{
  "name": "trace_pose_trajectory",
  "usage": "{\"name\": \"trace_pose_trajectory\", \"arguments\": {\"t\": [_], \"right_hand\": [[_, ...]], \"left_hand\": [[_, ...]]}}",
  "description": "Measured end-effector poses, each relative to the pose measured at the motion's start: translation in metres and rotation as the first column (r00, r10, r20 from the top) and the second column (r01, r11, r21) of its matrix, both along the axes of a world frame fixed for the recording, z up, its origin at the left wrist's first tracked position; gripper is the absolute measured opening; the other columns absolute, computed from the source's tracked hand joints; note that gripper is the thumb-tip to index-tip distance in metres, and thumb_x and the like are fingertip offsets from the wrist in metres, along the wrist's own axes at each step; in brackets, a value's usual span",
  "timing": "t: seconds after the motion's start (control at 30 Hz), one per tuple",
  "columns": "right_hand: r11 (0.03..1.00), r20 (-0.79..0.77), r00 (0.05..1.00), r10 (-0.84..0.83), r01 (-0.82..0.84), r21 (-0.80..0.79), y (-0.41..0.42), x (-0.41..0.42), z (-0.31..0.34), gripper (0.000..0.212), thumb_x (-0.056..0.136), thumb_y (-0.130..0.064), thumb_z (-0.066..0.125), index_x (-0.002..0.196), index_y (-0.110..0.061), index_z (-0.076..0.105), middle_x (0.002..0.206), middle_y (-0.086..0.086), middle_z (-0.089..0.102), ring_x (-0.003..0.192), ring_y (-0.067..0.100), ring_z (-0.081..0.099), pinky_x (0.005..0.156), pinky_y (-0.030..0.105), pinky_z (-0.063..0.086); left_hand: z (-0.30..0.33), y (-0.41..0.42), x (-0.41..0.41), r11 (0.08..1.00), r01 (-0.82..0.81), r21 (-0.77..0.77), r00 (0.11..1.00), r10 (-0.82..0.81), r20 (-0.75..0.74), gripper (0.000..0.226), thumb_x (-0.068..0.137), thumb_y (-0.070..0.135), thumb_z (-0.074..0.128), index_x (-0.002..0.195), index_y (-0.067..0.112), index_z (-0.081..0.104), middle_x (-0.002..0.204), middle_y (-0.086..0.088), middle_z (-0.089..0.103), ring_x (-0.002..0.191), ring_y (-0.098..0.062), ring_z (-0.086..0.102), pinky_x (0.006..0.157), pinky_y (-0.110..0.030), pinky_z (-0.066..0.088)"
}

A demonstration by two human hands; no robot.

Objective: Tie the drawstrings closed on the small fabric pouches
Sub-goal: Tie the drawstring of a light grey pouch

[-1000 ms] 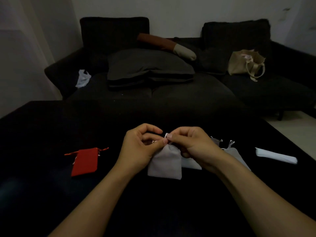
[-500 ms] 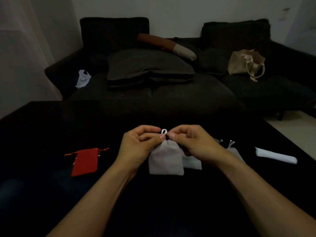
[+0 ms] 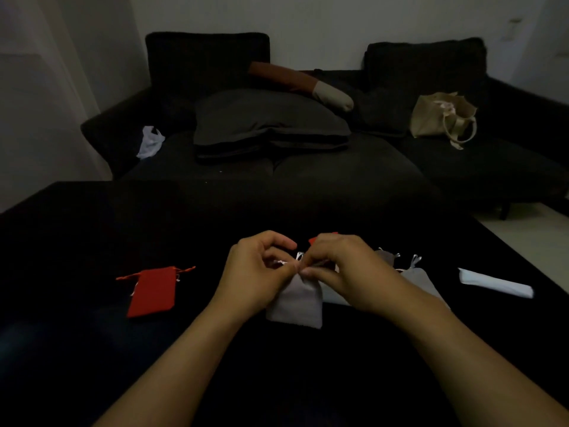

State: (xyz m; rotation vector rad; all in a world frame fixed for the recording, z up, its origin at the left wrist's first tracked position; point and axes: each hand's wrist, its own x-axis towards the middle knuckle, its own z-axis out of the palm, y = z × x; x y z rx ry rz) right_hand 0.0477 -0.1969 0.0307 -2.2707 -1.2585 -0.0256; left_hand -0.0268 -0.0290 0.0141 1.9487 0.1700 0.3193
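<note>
Both hands meet over the middle of the dark bench point(image 3: 92, 241), working at the neck of a grey fabric pouch point(image 3: 297, 305) that stands gathered beneath them, its lower edge near the bench top. The left hand point(image 3: 255, 272) has its grip pinched closed, thumb and forefinger nipping the pale drawstring point(image 3: 299, 257) at the pouch's mouth. The right hand point(image 3: 341, 269) is pinched closed on the same drawstring from the other side, its fingertips point(image 3: 308, 272) touching those of the left. Just behind the right wrist lie more grey pouches point(image 3: 418, 277), partly hidden. A red pouch point(image 3: 152, 291) lies flat on the bench well to the left, its cords spread. A sliver of another red pouch point(image 3: 314, 240) peeks above the right knuckles. A white folded item point(image 3: 495, 283) lies far right.
</note>
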Motion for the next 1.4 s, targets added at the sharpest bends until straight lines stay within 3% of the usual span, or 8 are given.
{"name": "trace_pose_trajectory", "arguments": {"t": [0.1, 0.17, 0.27, 0.37, 0.47, 0.67, 1.17, 1.4], "right_hand": [[0.998, 0.091, 0.995, 0.048, -0.043, -0.051, 0.001, 0.0, 0.001, 0.01, 0.087, -0.026, 0.071, 0.095, -0.029, 0.075, 0.092, -0.01, 0.058, 0.088, 0.005, 0.053, 0.078, 0.03, 0.048], [0.999, 0.082, 0.996, 0.042, -0.042, -0.004, 0.0, 0.001, 0.001, 0.008, 0.082, -0.029, 0.075, 0.09, -0.031, 0.076, 0.091, -0.013, 0.057, 0.088, 0.004, 0.054, 0.076, 0.029, 0.05], [0.991, -0.145, 0.989, 0.04, -0.022, 0.129, -0.003, 0.003, 0.001, 0.009, 0.074, -0.021, 0.083, 0.08, -0.025, 0.077, 0.086, -0.01, 0.064, 0.082, 0.003, 0.062, 0.07, 0.016, 0.05], [0.976, -0.4, 0.913, 0.081, 0.008, 0.216, -0.007, 0.003, 0.005, 0.007, 0.078, -0.01, 0.078, 0.085, -0.011, 0.078, 0.082, 0.001, 0.074, 0.08, 0.007, 0.069, 0.073, 0.017, 0.052], [0.969, -0.51, 0.855, 0.095, 0.038, 0.243, -0.011, 0.006, 0.009, 0.01, 0.083, -0.011, 0.073, 0.092, -0.009, 0.077, 0.088, 0.005, 0.075, 0.083, 0.014, 0.07, 0.077, 0.024, 0.056], [0.966, -0.719, 0.691, 0.077, 0.126, 0.224, -0.015, 0.007, 0.01, 0.009, 0.081, -0.017, 0.074, 0.088, -0.011, 0.077, 0.078, 0.013, 0.071, 0.068, 0.02, 0.058, 0.062, 0.026, 0.048], [0.906, -0.732, 0.673, 0.106, 0.238, 0.35, -0.008, 0.007, 0.004, 0.024, 0.068, -0.024, 0.077, 0.085, -0.008, 0.078, 0.079, 0.015, 0.069, 0.067, 0.022, 0.055, 0.056, 0.024, 0.043], [0.911, -0.782, 0.606, 0.145, 0.226, 0.345, -0.012, 0.01, 0.004, 0.014, 0.081, -0.013, 0.073, 0.092, -0.005, 0.076, 0.084, 0.012, 0.072, 0.072, 0.018, 0.059, 0.061, 0.022, 0.047]], "left_hand": [[0.001, 0.004, 0.0, 0.994, 0.095, 0.053, 0.994, -0.092, -0.057, 0.033, 0.082, 0.006, 0.074, 0.108, 0.026, 0.065, 0.081, 0.003, 0.076, 0.081, -0.004, 0.072, 0.079, -0.028, 0.056], [0.004, 0.005, -0.001, 0.98, 0.195, 0.048, 0.975, -0.188, -0.115, 0.038, 0.083, 0.008, 0.074, 0.114, 0.027, 0.063, 0.087, 0.002, 0.076, 0.087, -0.007, 0.072, 0.083, -0.033, 0.057], [0.006, 0.003, -0.005, 0.96, 0.282, 0.006, 0.955, -0.28, -0.099, 0.04, 0.082, 0.007, 0.074, 0.116, 0.024, 0.062, 0.088, -0.005, 0.076, 0.089, -0.015, 0.074, 0.085, -0.038, 0.059], [0.009, 0.003, -0.008, 0.949, 0.307, -0.076, 0.948, -0.312, -0.067, 0.044, 0.081, 0.001, 0.073, 0.118, 0.018, 0.06, 0.091, -0.011, 0.076, 0.091, -0.02, 0.074, 0.086, -0.036, 0.058], [0.011, 0.002, -0.009, 0.945, 0.302, -0.125, 0.951, -0.307, -0.026, 0.047, 0.078, -0.002, 0.075, 0.118, 0.016, 0.06, 0.089, -0.012, 0.076, 0.09, -0.022, 0.074, 0.082, -0.029, 0.058], [0.009, -0.003, -0.008, 0.944, 0.28, -0.175, 0.959, -0.281, 0.021, 0.041, 0.076, -0.004, 0.076, 0.109, 0.015, 0.059, 0.085, -0.013, 0.076, 0.085, -0.022, 0.074, 0.077, -0.027, 0.058], [0.01, -0.008, -0.007, 0.898, 0.254, -0.36, 0.967, -0.245, 0.07, 0.045, 0.073, 0.004, 0.076, 0.114, 0.015, 0.06, 0.088, -0.014, 0.076, 0.087, -0.024, 0.074, 0.076, -0.025, 0.056], [0.014, -0.008, -0.007, 0.883, 0.273, -0.383, 0.961, -0.264, 0.077, 0.045, 0.078, 0.003, 0.073, 0.119, 0.015, 0.058, 0.091, -0.011, 0.076, 0.089, -0.022, 0.074, 0.077, -0.023, 0.055]]}}
